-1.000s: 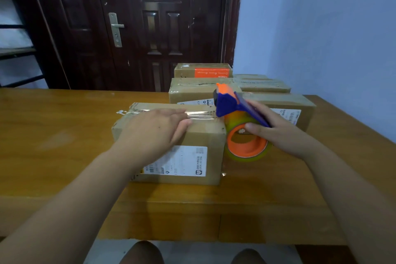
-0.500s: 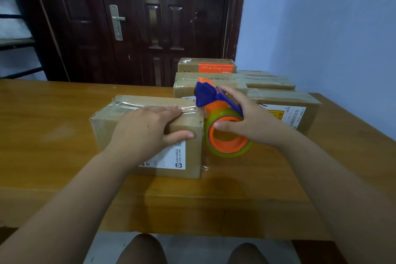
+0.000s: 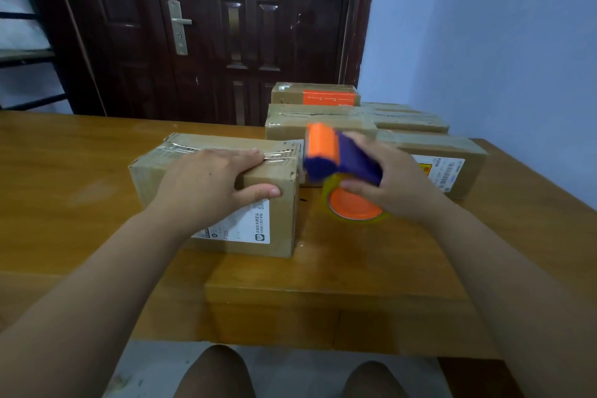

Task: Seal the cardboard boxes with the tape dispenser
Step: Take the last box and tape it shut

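Pressing down on the near cardboard box (image 3: pixel 283 231), the left hand (image 3: pixel 210 184) lies flat on its top with the fingers straight and together, while the thumb stretches along the upper front face. A strip of clear tape (image 3: pixel 281 155) runs along the top seam under those fingertips. On the box front a white shipping label (image 3: pixel 240 226) shows a small square logo and lines of print, too small and blurred to read. The right hand (image 3: pixel 399 191) is wrapped round the blue and orange tape dispenser (image 3: pixel 336 157), fingers curled over the handle and thumb against the tape roll (image 3: pixel 355 210) with its orange core. The dispenser sits just off the box's right end, above the wooden table (image 3: pixel 97 203); motion blur hides whether it touches the cardboard. Behind it, a long box (image 3: pixel 468 152) carries a white label with barcodes and a yellow patch (image 3: pixel 444 171), unreadable. Farther back, another box bears an orange label (image 3: pixel 331 97) with faint white marks.
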